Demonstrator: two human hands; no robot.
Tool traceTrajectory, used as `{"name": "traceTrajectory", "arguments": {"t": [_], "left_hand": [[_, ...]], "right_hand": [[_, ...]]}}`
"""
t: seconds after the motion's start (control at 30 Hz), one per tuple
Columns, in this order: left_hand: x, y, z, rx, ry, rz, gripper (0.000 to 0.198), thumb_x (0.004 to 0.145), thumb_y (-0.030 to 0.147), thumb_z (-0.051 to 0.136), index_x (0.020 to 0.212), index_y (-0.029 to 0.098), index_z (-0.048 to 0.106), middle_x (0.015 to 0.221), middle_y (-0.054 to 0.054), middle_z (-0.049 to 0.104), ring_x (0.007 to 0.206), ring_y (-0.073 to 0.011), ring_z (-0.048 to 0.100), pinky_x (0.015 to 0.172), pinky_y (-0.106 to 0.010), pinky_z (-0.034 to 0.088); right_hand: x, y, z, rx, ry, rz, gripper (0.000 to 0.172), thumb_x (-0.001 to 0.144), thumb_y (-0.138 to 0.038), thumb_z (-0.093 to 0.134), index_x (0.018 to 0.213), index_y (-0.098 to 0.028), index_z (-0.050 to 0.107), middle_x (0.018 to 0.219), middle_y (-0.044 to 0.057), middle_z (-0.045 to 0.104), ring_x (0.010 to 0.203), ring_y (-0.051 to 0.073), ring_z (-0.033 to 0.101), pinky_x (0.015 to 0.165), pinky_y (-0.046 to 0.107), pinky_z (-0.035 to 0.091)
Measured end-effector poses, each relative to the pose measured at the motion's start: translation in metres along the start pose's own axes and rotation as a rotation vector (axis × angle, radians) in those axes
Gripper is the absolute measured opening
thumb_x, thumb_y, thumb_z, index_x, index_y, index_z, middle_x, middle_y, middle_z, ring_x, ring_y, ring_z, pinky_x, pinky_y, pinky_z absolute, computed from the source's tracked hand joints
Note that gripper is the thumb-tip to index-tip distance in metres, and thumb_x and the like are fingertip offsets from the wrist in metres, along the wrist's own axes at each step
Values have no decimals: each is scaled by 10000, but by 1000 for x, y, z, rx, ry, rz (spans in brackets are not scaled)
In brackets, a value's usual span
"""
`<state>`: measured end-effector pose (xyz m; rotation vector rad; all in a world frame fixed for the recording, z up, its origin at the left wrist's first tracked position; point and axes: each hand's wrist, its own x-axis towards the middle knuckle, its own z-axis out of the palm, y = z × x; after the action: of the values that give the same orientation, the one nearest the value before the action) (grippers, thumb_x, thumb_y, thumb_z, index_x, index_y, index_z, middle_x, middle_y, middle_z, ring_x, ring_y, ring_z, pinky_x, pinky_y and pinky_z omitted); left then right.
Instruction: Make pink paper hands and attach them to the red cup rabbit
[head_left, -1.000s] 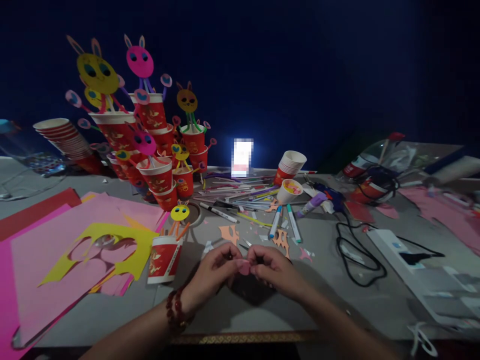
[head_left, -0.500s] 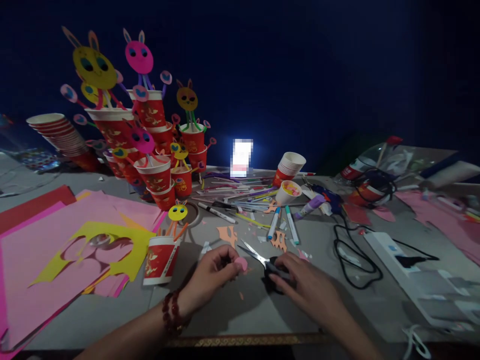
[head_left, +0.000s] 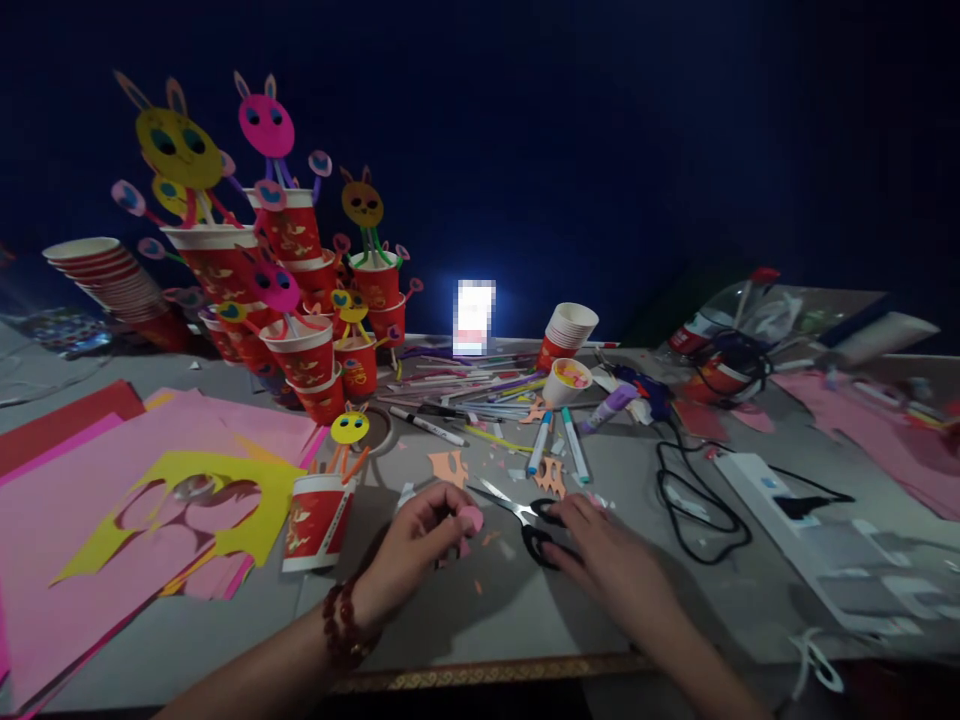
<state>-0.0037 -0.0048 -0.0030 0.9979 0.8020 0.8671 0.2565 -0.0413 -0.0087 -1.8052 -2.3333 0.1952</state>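
Centrally, on the grey desk (head_left: 480,620), pink and yellow paper sheets (head_left: 135,490) lie flat at my left, within reach for cutting. My right hand (head_left: 600,550) rests loosely open on the black-handled scissors (head_left: 525,520), blades parted, not gripping. My left hand (head_left: 416,545) pinches a small round pink paper piece (head_left: 471,518) at its fingertips, just above the desk.

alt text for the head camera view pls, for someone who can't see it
A person's left hand pinches a small pink paper piece while the right hand rests on black-handled scissors on a grey table cluttered with red paper cups, markers and coloured paper.
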Motion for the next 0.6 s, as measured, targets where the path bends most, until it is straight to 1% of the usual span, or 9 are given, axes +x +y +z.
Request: {"name": "traceTrajectory", "arguments": {"t": [0.1,0.17,0.27,0.33,0.37,0.4,0.47,0.53,0.6], "left_hand": [[0,2,1,-4,6,12,336,808,477,730,798,173,590,852,-2,589,589,-73,530,489,-184,364],[0,2,2,-6,12,22,347,799,481,734,779,172,576,891,-10,592,593,-74,541,476,-183,359],[0,2,1,-10,17,38,367,799,478,730,741,174,533,940,-23,606,593,-74,547,471,-183,369],[0,1,0,-11,23,43,372,809,467,721,726,174,507,1002,-41,624,599,-73,551,487,-187,399],[0,0,0,-13,27,46,365,818,458,713,728,174,503,1047,-53,629,603,-72,555,498,-191,416],[0,0,-1,-16,29,49,352,830,446,703,734,173,503,1094,-63,629,607,-71,560,509,-194,428],[-1,-1,-2,-25,28,59,320,852,418,685,748,171,509,1149,-75,623,601,-66,562,513,-197,433],[-1,-1,-1,-51,28,67,300,859,393,682,754,170,512,1137,-71,622,588,-58,551,511,-196,425],[-2,-1,0,-91,27,61,306,848,384,698,745,170,505,1073,-51,622,590,-58,549,517,-194,418]], "right_hand": [[1,5,-3,101,-37,56,47,896,-256,574,912,-226,606,932,81,714,837,260,698,737,365,531],[2,7,-6,258,-49,127,103,913,-329,566,899,-232,595,868,62,710,779,234,679,685,332,512],[3,2,-10,768,-165,214,301,920,-531,538,916,-231,551,789,26,677,615,164,616,559,270,481],[1,-9,-8,1138,-255,242,428,874,-649,552,923,-226,508,774,6,653,551,127,580,511,242,475],[0,-16,-6,1261,-289,265,471,841,-682,579,915,-224,495,756,-5,642,533,115,569,499,232,477],[-2,-24,-3,1329,-320,294,498,807,-696,615,901,-222,491,714,-22,622,513,105,553,484,220,474],[-5,-39,2,1354,-400,355,513,765,-695,662,856,-216,503,606,-58,568,443,79,487,425,186,426],[-8,-51,5,1341,-460,386,516,742,-694,677,811,-212,507,552,-75,534,395,58,423,377,164,364],[-10,-59,5,1322,-490,368,519,737,-701,668,789,-214,495,552,-75,534,383,48,405,365,157,337]]}}
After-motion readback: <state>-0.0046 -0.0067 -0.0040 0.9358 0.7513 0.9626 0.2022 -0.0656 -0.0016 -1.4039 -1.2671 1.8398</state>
